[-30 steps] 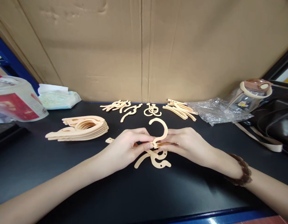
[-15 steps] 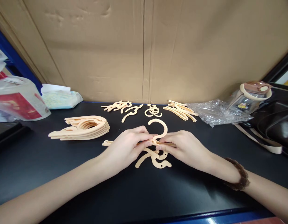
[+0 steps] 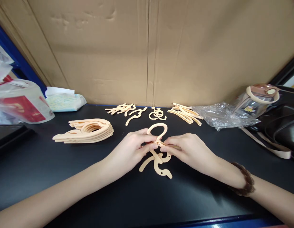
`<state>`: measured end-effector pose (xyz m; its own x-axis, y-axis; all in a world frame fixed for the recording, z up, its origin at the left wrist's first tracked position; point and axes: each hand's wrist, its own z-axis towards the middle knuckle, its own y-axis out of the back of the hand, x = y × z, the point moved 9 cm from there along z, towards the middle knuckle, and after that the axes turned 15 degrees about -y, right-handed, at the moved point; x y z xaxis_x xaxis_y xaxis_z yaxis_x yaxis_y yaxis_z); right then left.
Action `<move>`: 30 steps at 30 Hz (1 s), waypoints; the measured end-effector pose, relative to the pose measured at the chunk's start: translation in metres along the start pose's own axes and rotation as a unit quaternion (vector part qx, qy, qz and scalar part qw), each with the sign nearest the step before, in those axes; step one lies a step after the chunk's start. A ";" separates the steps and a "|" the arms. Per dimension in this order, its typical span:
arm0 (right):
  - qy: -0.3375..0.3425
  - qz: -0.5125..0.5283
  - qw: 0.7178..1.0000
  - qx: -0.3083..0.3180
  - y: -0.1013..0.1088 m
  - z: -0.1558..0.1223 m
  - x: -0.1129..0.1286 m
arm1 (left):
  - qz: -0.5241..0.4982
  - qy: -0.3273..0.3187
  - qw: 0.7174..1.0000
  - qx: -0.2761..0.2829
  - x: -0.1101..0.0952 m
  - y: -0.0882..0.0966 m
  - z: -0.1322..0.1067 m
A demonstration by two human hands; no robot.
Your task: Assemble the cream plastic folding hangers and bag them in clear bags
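Note:
My left hand and my right hand meet at the middle of the black table. Both pinch a peach plastic hanger piece with a round hook that stands up between the fingertips. Just below the fingers, loose peach hanger parts lie flat on the table. A brown beaded bracelet is on my right wrist.
A stack of peach hangers lies at the left. Small loose hooks and flat strips lie along the cardboard wall. A crumpled clear bag, a bottle, a tissue pack and a red-printed bag stand around.
The hook has tipped lower and away between my fingertips, and the hands have drawn closer. The loose parts below have shifted slightly toward me.

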<state>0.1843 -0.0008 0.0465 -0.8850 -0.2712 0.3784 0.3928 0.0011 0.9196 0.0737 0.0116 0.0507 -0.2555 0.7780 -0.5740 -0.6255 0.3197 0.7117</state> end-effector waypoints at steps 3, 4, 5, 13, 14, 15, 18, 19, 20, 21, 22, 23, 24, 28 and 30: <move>0.006 -0.020 1.000 -0.017 0.000 -0.001 0.001 | -0.060 0.014 0.998 -0.009 0.004 -0.003 0.000; 0.008 -0.026 0.999 -0.023 0.001 -0.002 0.001 | -0.076 0.016 0.997 -0.012 0.005 -0.003 0.000; 0.012 -0.031 0.999 -0.029 0.001 -0.003 0.002 | -0.090 0.018 0.996 -0.014 0.005 -0.004 0.000; 0.013 -0.018 1.000 -0.004 0.006 -0.004 0.004 | -0.110 0.011 0.994 0.010 0.004 -0.006 0.003; 0.008 -0.015 1.000 0.001 0.005 -0.003 0.003 | -0.112 0.012 0.994 0.010 0.004 -0.005 0.004; 0.008 -0.017 1.000 0.001 0.005 -0.003 0.003 | -0.114 0.014 0.993 0.009 0.004 -0.005 0.004; 0.034 -0.057 0.997 -0.034 0.007 -0.005 0.007 | -0.107 0.019 0.994 0.008 0.006 -0.004 0.005; 0.045 -0.080 0.994 -0.055 0.008 -0.006 0.009 | -0.100 0.018 0.995 0.005 0.006 -0.004 0.005; 0.054 -0.104 0.990 -0.078 0.009 -0.007 0.011 | -0.087 0.013 0.996 0.001 0.005 -0.004 0.005; 0.062 -0.129 0.985 -0.101 0.010 -0.008 0.013 | -0.064 0.005 0.998 -0.002 0.003 -0.003 0.005; 0.071 -0.152 0.978 -0.123 0.011 -0.009 0.015 | -0.031 -0.001 0.999 -0.004 0.001 -0.003 0.005; 0.082 -0.175 0.971 -0.142 0.011 -0.010 0.017 | 0.004 -0.005 1.000 -0.005 -0.001 -0.003 0.004; 0.094 -0.199 0.963 -0.155 0.010 -0.012 0.020 | 0.035 -0.006 0.999 -0.004 -0.004 -0.003 0.004; 0.123 -0.279 0.938 -0.166 0.003 -0.016 0.029 | 0.051 0.014 0.999 -0.001 -0.006 -0.008 0.001; 0.120 -0.284 0.938 -0.161 0.003 -0.016 0.029 | 0.039 0.012 0.999 -0.007 -0.007 -0.007 0.002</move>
<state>0.1637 -0.0241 0.0582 -0.9081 -0.3480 -0.2327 -0.0357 -0.4894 0.8713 0.0814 0.0046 0.0503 -0.3215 0.7876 -0.5257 -0.6123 0.2506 0.7499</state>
